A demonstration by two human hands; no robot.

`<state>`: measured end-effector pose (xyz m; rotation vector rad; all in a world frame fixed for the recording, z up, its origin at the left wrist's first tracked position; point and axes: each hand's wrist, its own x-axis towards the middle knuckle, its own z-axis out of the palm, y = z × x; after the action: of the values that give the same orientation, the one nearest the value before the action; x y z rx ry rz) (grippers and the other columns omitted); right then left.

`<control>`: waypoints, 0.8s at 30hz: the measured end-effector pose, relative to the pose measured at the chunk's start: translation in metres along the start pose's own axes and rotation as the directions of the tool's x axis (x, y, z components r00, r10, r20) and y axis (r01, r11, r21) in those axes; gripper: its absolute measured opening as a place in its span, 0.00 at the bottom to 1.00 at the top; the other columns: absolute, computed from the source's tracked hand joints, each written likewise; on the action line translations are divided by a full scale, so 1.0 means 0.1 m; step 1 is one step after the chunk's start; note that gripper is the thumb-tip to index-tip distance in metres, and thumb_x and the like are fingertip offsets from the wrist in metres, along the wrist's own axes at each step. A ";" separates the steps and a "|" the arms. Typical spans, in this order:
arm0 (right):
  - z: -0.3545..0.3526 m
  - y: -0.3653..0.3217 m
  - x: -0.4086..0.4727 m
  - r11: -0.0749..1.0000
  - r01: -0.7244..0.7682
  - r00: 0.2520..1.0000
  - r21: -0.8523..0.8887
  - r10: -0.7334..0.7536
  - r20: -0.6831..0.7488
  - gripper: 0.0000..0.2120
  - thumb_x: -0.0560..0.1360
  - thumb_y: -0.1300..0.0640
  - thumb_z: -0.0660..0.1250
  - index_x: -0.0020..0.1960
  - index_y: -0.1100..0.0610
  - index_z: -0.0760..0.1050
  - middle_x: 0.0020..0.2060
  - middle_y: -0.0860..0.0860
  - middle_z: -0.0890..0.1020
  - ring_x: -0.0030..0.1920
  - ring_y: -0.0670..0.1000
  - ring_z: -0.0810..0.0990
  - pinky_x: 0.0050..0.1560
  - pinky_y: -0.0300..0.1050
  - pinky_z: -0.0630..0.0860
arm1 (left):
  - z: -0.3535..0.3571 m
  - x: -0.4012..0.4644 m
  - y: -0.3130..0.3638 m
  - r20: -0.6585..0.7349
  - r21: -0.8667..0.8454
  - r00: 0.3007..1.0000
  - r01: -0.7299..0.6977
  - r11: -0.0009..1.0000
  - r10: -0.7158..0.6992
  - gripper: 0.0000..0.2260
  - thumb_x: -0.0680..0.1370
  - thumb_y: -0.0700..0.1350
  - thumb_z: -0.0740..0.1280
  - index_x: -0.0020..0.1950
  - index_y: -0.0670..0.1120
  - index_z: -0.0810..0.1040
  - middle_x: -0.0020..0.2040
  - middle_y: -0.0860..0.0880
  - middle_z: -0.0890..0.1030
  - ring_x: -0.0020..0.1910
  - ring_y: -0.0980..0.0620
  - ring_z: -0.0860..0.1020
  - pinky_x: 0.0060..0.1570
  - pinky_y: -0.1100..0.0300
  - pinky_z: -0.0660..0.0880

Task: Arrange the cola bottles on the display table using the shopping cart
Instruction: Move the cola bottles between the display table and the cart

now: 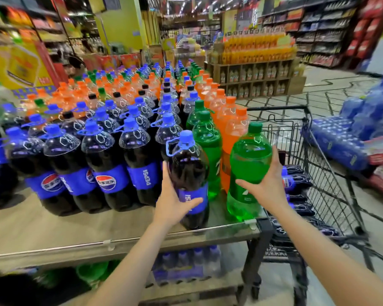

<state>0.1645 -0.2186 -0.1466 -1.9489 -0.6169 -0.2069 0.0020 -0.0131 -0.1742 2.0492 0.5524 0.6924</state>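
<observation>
A dark cola bottle (189, 171) with a blue cap and blue label stands near the front edge of the display table (75, 230). My left hand (171, 205) grips its lower body from the left. To its right stands a green soda bottle (248, 160), and my right hand (268, 182) holds it from the right side. Rows of cola bottles (104, 160) fill the table behind. The black wire shopping cart (318, 184) stands at the table's right end, with more cola bottles (296, 182) lying inside it.
Orange bottles (228, 120) and green bottles (206, 138) stand in rows behind the held ones. Wrapped blue packs (352, 138) are stacked right of the cart. A lower shelf holds bottle packs (186, 263). A juice display (257, 62) stands across the tiled aisle.
</observation>
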 end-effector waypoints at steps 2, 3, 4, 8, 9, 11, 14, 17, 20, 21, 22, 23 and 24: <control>0.02 0.03 -0.01 0.998 -0.020 0.998 0.067 0.016 0.065 0.62 0.62 0.54 0.81 0.76 0.40 0.37 0.74 0.54 0.56 0.70 0.49 0.61 0.68 0.47 0.60 | 0.17 -0.14 -0.17 0.009 0.019 0.999 0.047 0.999 -0.047 0.63 0.63 0.49 0.83 0.74 0.64 0.32 0.78 0.56 0.60 0.75 0.57 0.63 0.67 0.64 0.63; 0.02 0.05 -0.01 0.997 -0.022 0.997 0.079 0.016 0.073 0.62 0.63 0.55 0.81 0.75 0.39 0.36 0.75 0.53 0.55 0.69 0.48 0.62 0.68 0.47 0.60 | 0.25 -0.18 -0.21 -0.010 0.034 0.997 0.076 0.997 -0.076 0.63 0.64 0.48 0.82 0.74 0.63 0.31 0.77 0.54 0.62 0.74 0.53 0.65 0.63 0.65 0.64; 0.02 0.06 -0.01 0.997 -0.021 0.997 0.075 0.015 0.077 0.62 0.63 0.55 0.80 0.75 0.39 0.35 0.75 0.53 0.54 0.69 0.48 0.62 0.68 0.48 0.61 | 0.32 -0.20 -0.23 -0.038 0.054 0.994 0.105 0.993 -0.103 0.63 0.65 0.48 0.82 0.75 0.61 0.30 0.77 0.53 0.64 0.73 0.49 0.67 0.59 0.65 0.65; 0.02 0.12 0.01 1.000 0.015 0.996 0.001 -0.015 0.084 0.59 0.66 0.53 0.79 0.75 0.41 0.34 0.76 0.54 0.53 0.72 0.57 0.63 0.68 0.52 0.63 | 0.50 -0.19 -0.26 -0.126 0.061 0.987 0.111 0.992 -0.103 0.62 0.65 0.49 0.81 0.77 0.61 0.33 0.77 0.52 0.65 0.72 0.47 0.69 0.58 0.63 0.67; 0.01 0.13 0.01 1.000 0.025 0.996 0.000 -0.024 0.083 0.59 0.66 0.53 0.79 0.76 0.41 0.35 0.76 0.54 0.54 0.71 0.58 0.63 0.67 0.52 0.64 | 0.53 -0.18 -0.25 -0.131 0.068 0.985 0.123 0.990 -0.113 0.62 0.65 0.50 0.81 0.77 0.60 0.33 0.77 0.52 0.65 0.71 0.47 0.69 0.57 0.63 0.67; 0.01 0.14 0.02 0.999 0.036 0.996 -0.008 -0.036 0.077 0.60 0.65 0.51 0.79 0.76 0.41 0.34 0.76 0.54 0.55 0.70 0.58 0.64 0.66 0.54 0.65 | 0.61 -0.15 -0.19 -0.124 0.082 0.985 0.132 0.988 -0.121 0.62 0.65 0.51 0.81 0.77 0.60 0.33 0.77 0.53 0.65 0.70 0.46 0.70 0.55 0.61 0.68; 0.01 0.15 0.02 0.998 0.051 0.996 -0.033 -0.048 0.072 0.60 0.65 0.50 0.79 0.74 0.38 0.32 0.74 0.56 0.57 0.69 0.60 0.67 0.63 0.56 0.69 | 0.77 -0.13 -0.10 -0.114 0.105 0.988 0.113 0.988 -0.100 0.62 0.65 0.52 0.81 0.76 0.62 0.32 0.77 0.53 0.65 0.70 0.45 0.71 0.56 0.59 0.70; 0.02 0.20 0.03 0.998 0.057 0.997 -0.035 -0.055 0.056 0.61 0.64 0.49 0.79 0.72 0.34 0.31 0.74 0.56 0.56 0.70 0.59 0.67 0.61 0.56 0.71 | 0.91 -0.13 -0.02 -0.108 0.098 0.989 0.116 0.988 -0.105 0.62 0.65 0.52 0.81 0.76 0.62 0.31 0.77 0.53 0.64 0.71 0.47 0.69 0.57 0.61 0.69; 0.02 0.23 0.05 0.997 0.062 0.997 -0.052 -0.059 0.050 0.61 0.64 0.48 0.79 0.73 0.35 0.32 0.74 0.56 0.57 0.69 0.59 0.68 0.59 0.56 0.73 | 0.97 -0.13 -0.02 -0.131 0.095 0.987 0.104 0.990 -0.091 0.61 0.65 0.51 0.81 0.76 0.60 0.32 0.77 0.52 0.65 0.71 0.48 0.69 0.55 0.64 0.67; 0.03 0.24 0.05 0.996 0.064 0.997 -0.057 -0.061 0.051 0.61 0.64 0.48 0.79 0.73 0.36 0.32 0.74 0.56 0.57 0.69 0.59 0.68 0.59 0.56 0.73 | 0.98 -0.12 -0.03 -0.138 0.106 0.987 0.103 0.989 -0.088 0.61 0.65 0.51 0.81 0.77 0.59 0.33 0.77 0.52 0.65 0.71 0.47 0.70 0.55 0.62 0.69; 0.03 0.25 0.06 0.996 0.065 0.997 -0.057 -0.062 0.050 0.61 0.64 0.48 0.79 0.73 0.37 0.32 0.74 0.56 0.57 0.69 0.59 0.67 0.59 0.57 0.73 | 0.98 -0.12 -0.05 -0.145 0.119 0.985 0.107 0.987 -0.089 0.61 0.65 0.52 0.81 0.78 0.58 0.33 0.77 0.51 0.65 0.70 0.45 0.70 0.56 0.59 0.70; 0.04 0.26 0.06 0.996 0.067 0.997 -0.054 -0.064 0.048 0.61 0.64 0.48 0.79 0.73 0.37 0.33 0.74 0.56 0.57 0.70 0.59 0.67 0.60 0.59 0.73 | 0.98 -0.12 -0.05 -0.148 0.131 0.985 0.107 0.986 -0.087 0.61 0.65 0.52 0.81 0.78 0.56 0.34 0.77 0.50 0.65 0.70 0.44 0.71 0.57 0.56 0.72; 0.04 0.27 0.06 0.996 0.071 0.997 -0.051 -0.069 0.046 0.60 0.64 0.48 0.79 0.73 0.37 0.33 0.74 0.56 0.57 0.71 0.59 0.66 0.61 0.59 0.73 | 0.98 -0.12 -0.06 -0.147 0.138 0.985 0.108 0.985 -0.087 0.62 0.65 0.52 0.81 0.79 0.56 0.34 0.77 0.50 0.65 0.70 0.44 0.71 0.57 0.55 0.72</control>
<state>0.1823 -0.2217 -0.1677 -1.9885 -0.7162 -0.2259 0.0564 -0.0767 -0.2276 2.1021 0.8005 0.7616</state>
